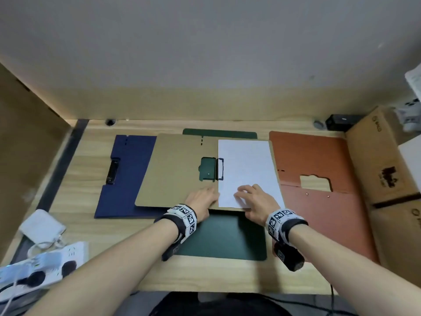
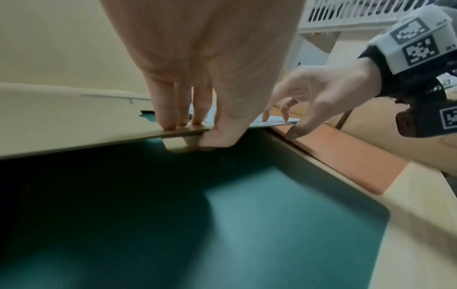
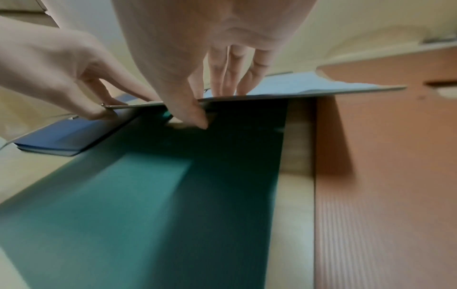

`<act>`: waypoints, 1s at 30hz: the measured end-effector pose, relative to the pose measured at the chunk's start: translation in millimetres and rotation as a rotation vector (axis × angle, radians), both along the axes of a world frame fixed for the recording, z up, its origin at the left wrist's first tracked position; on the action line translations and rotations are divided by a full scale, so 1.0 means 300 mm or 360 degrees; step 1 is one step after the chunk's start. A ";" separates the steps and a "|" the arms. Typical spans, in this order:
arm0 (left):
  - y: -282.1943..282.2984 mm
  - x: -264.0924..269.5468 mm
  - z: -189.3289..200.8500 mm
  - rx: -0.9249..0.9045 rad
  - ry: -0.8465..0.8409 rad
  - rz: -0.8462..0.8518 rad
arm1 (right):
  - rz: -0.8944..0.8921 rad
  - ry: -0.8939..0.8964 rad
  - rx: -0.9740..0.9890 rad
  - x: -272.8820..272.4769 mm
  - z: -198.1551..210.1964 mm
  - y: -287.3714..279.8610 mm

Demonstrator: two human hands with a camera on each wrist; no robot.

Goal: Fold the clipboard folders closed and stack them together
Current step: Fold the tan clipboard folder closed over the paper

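Note:
A tan clipboard folder point(image 1: 177, 169) lies open across the middle of the desk, a white sheet point(image 1: 246, 169) clipped on its right half. It overlaps a green folder point(image 1: 225, 236) beneath and a blue folder point(image 1: 129, 179) at the left. An orange folder point(image 1: 314, 156) lies open at the right. My left hand point(image 1: 201, 199) pinches the tan folder's near edge point(image 2: 61, 121), fingers on top, thumb under. My right hand point(image 1: 250, 199) pinches the same edge at the sheet point(image 3: 309, 86), its thumb below. The edge is lifted a little off the green folder point(image 3: 148, 195).
Cardboard boxes point(image 1: 382, 160) stand along the right side against the orange folder. A white power strip point(image 1: 41, 267) and a white pouch point(image 1: 42, 226) lie at the near left. A black adapter point(image 1: 341, 122) sits at the back right. A wall closes off the desk's far side.

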State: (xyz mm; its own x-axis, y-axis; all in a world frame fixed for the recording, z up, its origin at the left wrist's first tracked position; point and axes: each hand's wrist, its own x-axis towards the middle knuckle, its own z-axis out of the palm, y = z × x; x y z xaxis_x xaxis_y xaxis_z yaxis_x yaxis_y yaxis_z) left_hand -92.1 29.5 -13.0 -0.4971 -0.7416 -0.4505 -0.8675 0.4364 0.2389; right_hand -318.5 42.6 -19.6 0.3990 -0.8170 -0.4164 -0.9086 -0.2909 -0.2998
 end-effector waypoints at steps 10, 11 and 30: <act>0.065 0.049 -0.150 -0.0051 -0.0101 -0.0125 | -0.0192 -0.0206 0.0013 0.051 -0.144 0.042; 0.063 0.054 -0.152 -0.0048 -0.0072 -0.0127 | -0.0229 -0.0234 0.0030 0.054 -0.143 0.029; -0.184 0.572 -0.150 0.0089 0.0141 0.1392 | -0.0349 0.0102 -0.0085 0.224 -0.216 -0.168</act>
